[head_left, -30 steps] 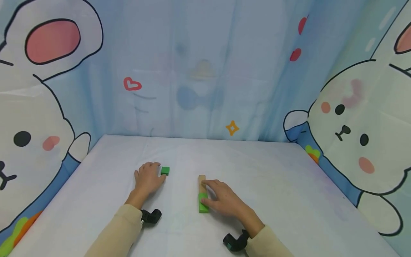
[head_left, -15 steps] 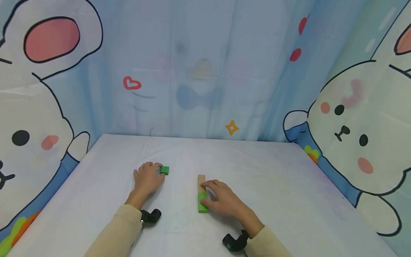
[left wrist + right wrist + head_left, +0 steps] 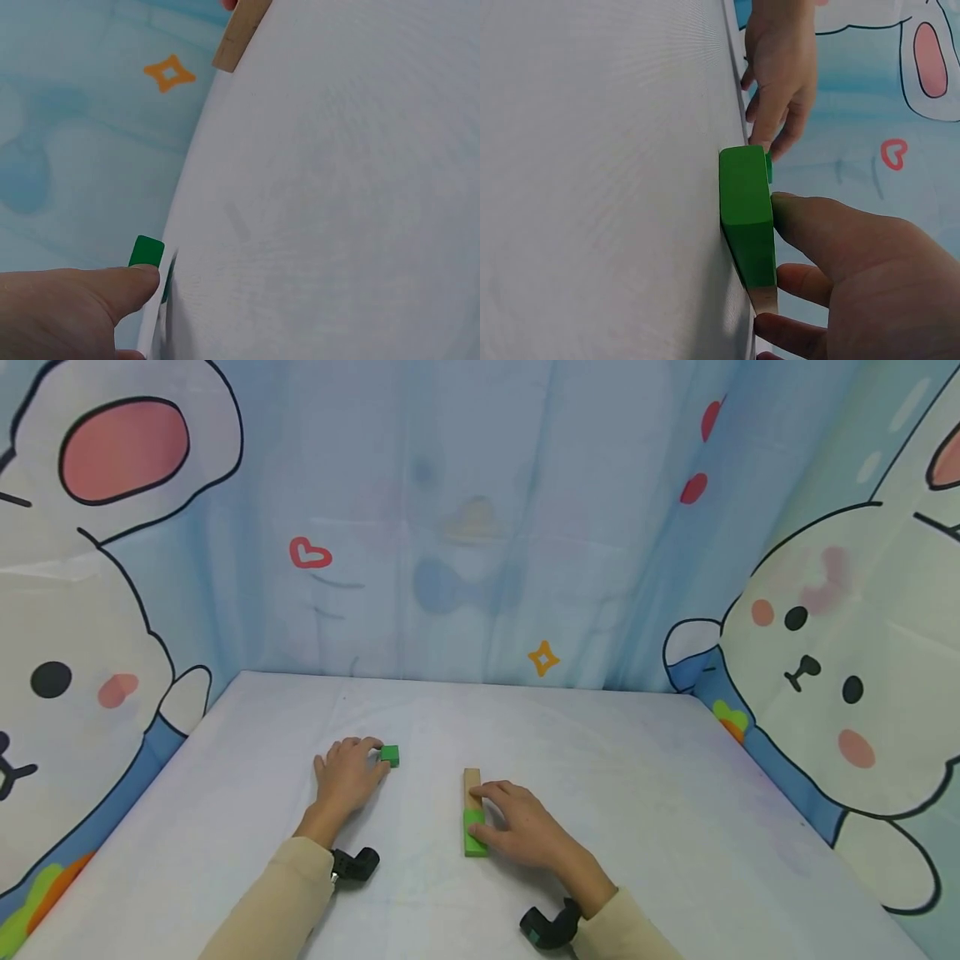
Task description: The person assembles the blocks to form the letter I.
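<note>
On the left of the white table, my left hand (image 3: 348, 781) pinches a small green block (image 3: 390, 755) between thumb and fingertips. Its thumb (image 3: 139, 285) presses the near side of that block in the left wrist view; the other fingers are mostly hidden there. Right of it, a green block (image 3: 475, 846) and a plain wooden block (image 3: 472, 777) lie end to end in a row pointing away from me. My right hand (image 3: 525, 827) rests on this row, thumb on the green block and a fingertip on the wooden one. Its fingers are spread and relaxed.
The white tabletop (image 3: 637, 810) reaches back to a blue curtain (image 3: 480, 527) with cartoon rabbits at both sides. A black wrist camera (image 3: 356, 864) sits at my left sleeve, and another black camera (image 3: 551, 927) at my right sleeve.
My left index fingertip has come in against the small green block, which has shifted a little to the right and away from me. The right hand and the block row have stayed put.
</note>
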`<act>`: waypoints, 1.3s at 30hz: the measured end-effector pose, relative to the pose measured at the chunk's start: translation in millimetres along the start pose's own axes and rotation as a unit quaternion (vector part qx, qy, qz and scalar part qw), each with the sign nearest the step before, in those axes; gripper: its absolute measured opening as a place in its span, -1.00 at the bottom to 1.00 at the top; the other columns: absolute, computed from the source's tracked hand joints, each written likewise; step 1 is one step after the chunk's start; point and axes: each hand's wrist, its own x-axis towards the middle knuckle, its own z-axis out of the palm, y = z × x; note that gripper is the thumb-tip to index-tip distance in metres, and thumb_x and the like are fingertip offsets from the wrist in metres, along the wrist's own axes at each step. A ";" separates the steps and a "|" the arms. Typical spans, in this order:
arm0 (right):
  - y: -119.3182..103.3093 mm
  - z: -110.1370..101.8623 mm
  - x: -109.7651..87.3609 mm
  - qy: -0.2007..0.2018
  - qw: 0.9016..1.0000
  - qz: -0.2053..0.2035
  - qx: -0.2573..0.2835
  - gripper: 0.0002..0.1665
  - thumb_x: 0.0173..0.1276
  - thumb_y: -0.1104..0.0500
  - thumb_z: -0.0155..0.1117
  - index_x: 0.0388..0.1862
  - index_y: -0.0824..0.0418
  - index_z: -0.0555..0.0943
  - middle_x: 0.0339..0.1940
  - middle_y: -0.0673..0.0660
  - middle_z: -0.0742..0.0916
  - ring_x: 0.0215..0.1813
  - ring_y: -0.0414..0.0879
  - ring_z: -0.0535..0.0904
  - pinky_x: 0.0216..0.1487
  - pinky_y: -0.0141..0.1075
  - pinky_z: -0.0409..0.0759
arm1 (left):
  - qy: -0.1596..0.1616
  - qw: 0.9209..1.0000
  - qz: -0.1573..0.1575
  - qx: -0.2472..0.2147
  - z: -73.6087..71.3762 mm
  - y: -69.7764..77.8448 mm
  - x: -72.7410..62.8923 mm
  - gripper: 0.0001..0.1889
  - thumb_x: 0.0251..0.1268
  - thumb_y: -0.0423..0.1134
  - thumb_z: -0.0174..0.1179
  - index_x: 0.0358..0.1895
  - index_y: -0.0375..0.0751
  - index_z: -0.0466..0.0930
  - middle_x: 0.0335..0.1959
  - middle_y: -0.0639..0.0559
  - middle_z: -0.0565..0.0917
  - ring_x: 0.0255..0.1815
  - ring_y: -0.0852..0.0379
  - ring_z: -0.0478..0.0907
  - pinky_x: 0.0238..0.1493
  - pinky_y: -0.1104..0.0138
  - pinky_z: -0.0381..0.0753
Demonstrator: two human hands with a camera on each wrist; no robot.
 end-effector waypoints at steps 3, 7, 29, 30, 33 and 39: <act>0.0 0.2 -0.1 0.000 1.000 0.001 0.000 -0.35 0.45 -0.15 0.33 0.42 0.08 0.52 0.43 0.18 0.57 0.50 0.21 0.43 0.50 0.20 0.34 | 0.002 1.000 -0.001 -0.003 0.2 0.6 0.0 -0.61 0.44 -0.10 0.27 0.24 -0.14 0.62 0.32 -0.35 0.55 0.42 -0.39 0.39 0.41 -0.45 0.08; 0.3 0.2 -0.5 0.001 1.000 -0.001 -0.001 -0.35 0.45 -0.15 0.32 0.42 0.08 0.51 0.43 0.17 0.57 0.50 0.20 0.43 0.50 0.19 0.34 | 0.005 1.000 -0.007 -0.013 0.9 1.1 0.2 -0.60 0.45 -0.10 0.24 0.26 -0.15 0.61 0.34 -0.33 0.55 0.45 -0.42 0.36 0.44 -0.48 0.00; 3.2 0.4 -2.0 0.001 1.000 -0.007 0.005 -0.33 0.45 -0.16 0.33 0.43 0.09 0.51 0.44 0.19 0.56 0.51 0.22 0.41 0.50 0.21 0.32 | 0.013 0.997 0.019 -0.071 10.8 13.5 5.8 -0.55 0.47 -0.12 0.23 0.31 -0.24 0.56 0.31 -0.30 0.60 0.39 -0.31 0.47 0.43 -0.17 0.36; 2.9 0.3 -2.0 0.000 1.000 -0.007 0.005 -0.33 0.45 -0.15 0.33 0.43 0.09 0.51 0.44 0.19 0.56 0.51 0.22 0.41 0.50 0.21 0.32 | 0.012 0.997 0.020 -0.075 11.1 14.6 5.9 -0.55 0.46 -0.12 0.24 0.31 -0.24 0.56 0.31 -0.30 0.59 0.38 -0.31 0.48 0.42 -0.17 0.37; 2.4 0.3 -1.7 0.000 1.000 -0.006 0.006 -0.33 0.45 -0.15 0.33 0.42 0.10 0.51 0.43 0.20 0.57 0.50 0.22 0.42 0.50 0.21 0.32 | 0.008 0.996 0.025 -0.087 12.3 17.0 6.6 -0.55 0.45 -0.13 0.25 0.30 -0.24 0.57 0.31 -0.32 0.58 0.36 -0.33 0.48 0.38 -0.17 0.42; 2.4 0.1 -1.5 0.001 1.000 -0.012 0.002 -0.33 0.45 -0.15 0.33 0.42 0.11 0.51 0.43 0.20 0.57 0.50 0.21 0.42 0.51 0.21 0.32 | -0.011 0.994 0.029 -0.102 14.9 22.7 8.5 -0.56 0.46 -0.13 0.26 0.31 -0.24 0.56 0.33 -0.31 0.56 0.40 -0.33 0.45 0.41 -0.16 0.41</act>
